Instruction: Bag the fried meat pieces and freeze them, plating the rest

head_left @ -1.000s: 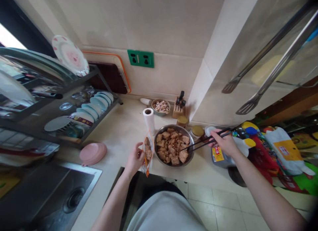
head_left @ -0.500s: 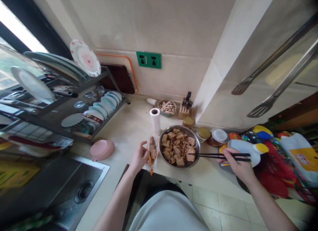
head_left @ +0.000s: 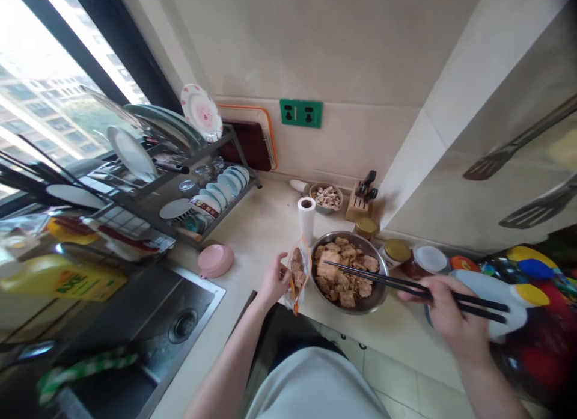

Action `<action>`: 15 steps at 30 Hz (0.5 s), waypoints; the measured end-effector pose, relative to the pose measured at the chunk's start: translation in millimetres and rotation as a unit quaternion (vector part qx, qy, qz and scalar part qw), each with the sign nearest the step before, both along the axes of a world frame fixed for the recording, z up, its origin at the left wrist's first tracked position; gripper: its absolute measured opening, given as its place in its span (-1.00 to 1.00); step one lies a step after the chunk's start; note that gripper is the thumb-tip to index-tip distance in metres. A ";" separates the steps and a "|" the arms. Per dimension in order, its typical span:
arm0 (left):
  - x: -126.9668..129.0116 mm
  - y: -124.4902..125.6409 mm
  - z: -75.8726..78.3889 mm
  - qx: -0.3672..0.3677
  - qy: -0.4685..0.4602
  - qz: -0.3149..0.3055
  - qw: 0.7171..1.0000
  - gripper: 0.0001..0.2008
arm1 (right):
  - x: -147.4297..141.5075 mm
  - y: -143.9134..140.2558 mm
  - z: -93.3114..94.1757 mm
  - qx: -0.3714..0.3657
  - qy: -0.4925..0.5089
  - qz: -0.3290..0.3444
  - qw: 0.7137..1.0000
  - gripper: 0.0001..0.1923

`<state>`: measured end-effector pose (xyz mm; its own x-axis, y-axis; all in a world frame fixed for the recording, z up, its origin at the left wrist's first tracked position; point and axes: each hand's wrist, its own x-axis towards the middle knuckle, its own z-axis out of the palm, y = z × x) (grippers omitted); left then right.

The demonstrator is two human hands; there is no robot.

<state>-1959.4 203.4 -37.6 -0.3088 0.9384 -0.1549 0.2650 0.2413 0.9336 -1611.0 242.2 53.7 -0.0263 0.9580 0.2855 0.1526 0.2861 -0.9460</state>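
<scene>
Steel bowl x1; chopsticks x2, bag x1.

I count one steel bowl, two chopsticks, one bag, three jars (lids on), one paper roll.

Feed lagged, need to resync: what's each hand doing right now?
Left hand: closed on the clear bag of food pieces.
Right hand: closed on black chopsticks, tips over the metal bowl.
</scene>
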 end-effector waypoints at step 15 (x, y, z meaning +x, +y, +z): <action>2.0 0.3 -2.1 0.010 -0.005 -0.003 1.000 -0.51 | -94.9 -2.4 -39.8 0.082 -0.101 0.093 0.987 -0.81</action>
